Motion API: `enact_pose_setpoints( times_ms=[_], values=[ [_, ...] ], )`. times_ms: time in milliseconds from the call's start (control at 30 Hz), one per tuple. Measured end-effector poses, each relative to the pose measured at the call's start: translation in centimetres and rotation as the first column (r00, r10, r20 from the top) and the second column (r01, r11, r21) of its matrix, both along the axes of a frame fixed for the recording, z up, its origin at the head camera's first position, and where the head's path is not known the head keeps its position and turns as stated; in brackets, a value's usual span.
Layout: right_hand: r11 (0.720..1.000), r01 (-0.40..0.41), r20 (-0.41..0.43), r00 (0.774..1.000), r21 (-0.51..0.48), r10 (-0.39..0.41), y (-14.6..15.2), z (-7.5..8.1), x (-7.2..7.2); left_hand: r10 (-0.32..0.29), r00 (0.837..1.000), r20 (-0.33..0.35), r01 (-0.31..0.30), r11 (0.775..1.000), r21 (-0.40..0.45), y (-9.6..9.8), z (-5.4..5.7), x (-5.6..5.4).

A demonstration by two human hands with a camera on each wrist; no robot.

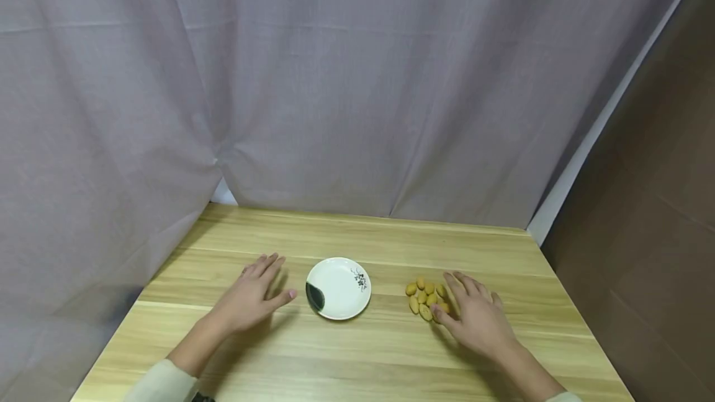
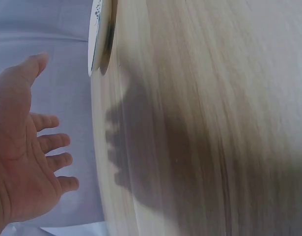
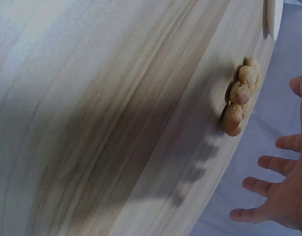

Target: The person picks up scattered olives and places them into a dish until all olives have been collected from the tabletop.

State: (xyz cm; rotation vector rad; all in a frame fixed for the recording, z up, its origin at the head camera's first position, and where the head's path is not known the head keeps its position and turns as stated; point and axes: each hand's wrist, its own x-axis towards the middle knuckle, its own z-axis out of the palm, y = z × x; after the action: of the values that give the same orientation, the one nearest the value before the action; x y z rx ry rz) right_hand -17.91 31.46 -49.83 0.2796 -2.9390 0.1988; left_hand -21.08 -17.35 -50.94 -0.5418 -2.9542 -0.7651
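A small white plate (image 1: 339, 287) with a dark green patch and a black floral print lies on the wooden table between the two hands. My left hand (image 1: 252, 303) hovers to its left, fingers spread and nothing in them. Right of the plate sits a cluster of small oval, yellow-orange fruits (image 1: 426, 312), whose skins look wrinkled in the right wrist view. Over the right edge of this cluster is my right hand (image 1: 479, 322), its fingers extended and holding nothing. It hides some of the fruits in the head view; the right wrist view shows the hand raised above the table.
The light wood-grain table (image 1: 357, 365) ends at a grey curtain (image 1: 357, 110) behind and on the left. A brown panel (image 1: 648, 234) stands along the right side. Both hands cast shadows on the tabletop.
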Motion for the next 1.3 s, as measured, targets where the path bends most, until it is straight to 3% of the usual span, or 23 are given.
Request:
enact_pose_setpoints(
  times_ms=[433, 900, 1300],
  values=[
    [1.0, -0.017, 0.003, 1.0, -0.014, 0.017, -0.3, -0.2, 0.1, -0.038, 0.991, 0.126, 0.037, 0.999, 0.005, 2.0, -0.7, -0.9],
    [0.998, -0.051, -0.007, 0.999, -0.039, 0.05, -0.6, -0.7, 0.1, -0.09, 0.988, 0.126, 0.084, 0.995, 0.056, 3.1, -1.0, -0.9],
    [0.997, -0.068, -0.018, 0.998, -0.04, 0.068, -0.7, -1.2, 0.2, -0.109, 0.98, 0.167, 0.101, 0.993, 0.055, 3.6, -2.1, -1.1]
  ],
)
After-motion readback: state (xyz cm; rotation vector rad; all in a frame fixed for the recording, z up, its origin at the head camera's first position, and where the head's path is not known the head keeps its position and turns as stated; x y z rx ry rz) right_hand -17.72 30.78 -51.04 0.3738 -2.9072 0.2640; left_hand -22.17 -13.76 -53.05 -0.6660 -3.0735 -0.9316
